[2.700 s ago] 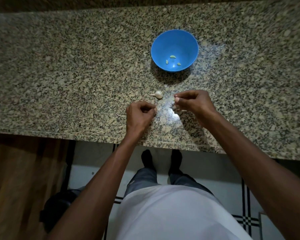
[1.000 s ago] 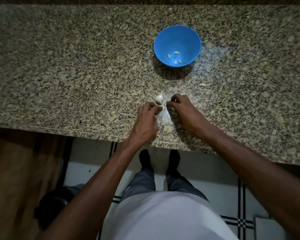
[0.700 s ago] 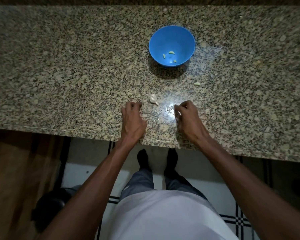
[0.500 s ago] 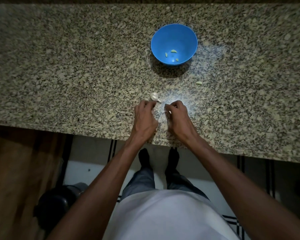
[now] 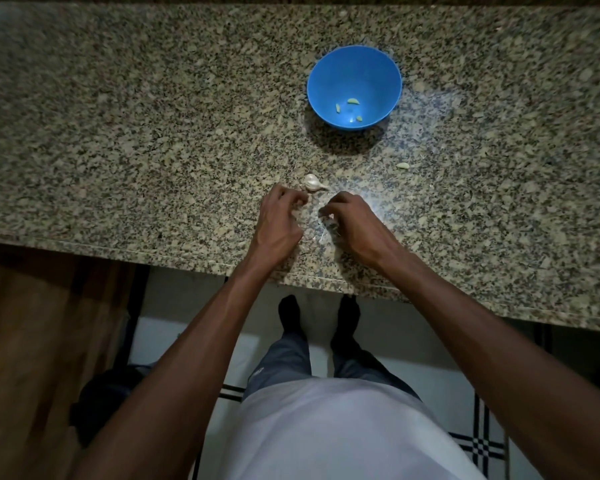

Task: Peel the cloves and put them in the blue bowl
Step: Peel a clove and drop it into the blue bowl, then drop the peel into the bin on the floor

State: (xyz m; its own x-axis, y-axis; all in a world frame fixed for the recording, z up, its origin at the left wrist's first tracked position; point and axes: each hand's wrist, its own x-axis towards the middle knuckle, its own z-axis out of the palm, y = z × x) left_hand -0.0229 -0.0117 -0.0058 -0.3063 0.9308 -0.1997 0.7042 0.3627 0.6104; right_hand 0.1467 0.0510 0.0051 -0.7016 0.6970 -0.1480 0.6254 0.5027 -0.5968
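The blue bowl [image 5: 326,77] stands at the back of the granite counter [image 5: 153,133] with three peeled cloves [image 5: 353,101] in it. One more peeled clove [image 5: 403,165] lies on the counter to the bowl's front right. A small unpeeled garlic piece [image 5: 311,182] lies just beyond my hands. My right hand [image 5: 357,226] pinches a pale clove with loose skin [image 5: 326,218] at its fingertips. My left hand [image 5: 279,220] is beside it with curled fingers, their tips close to the garlic piece. I cannot see whether the left hand holds anything.
Thin wisps of garlic skin [image 5: 321,235] lie on the counter between my hands. The counter's front edge [image 5: 187,256] runs just below my wrists. A wooden panel [image 5: 32,341] and tiled floor are below it.
My hands were together at the clove half a second ago and have drawn slightly apart. The left hand has shifted toward the garlic piece.
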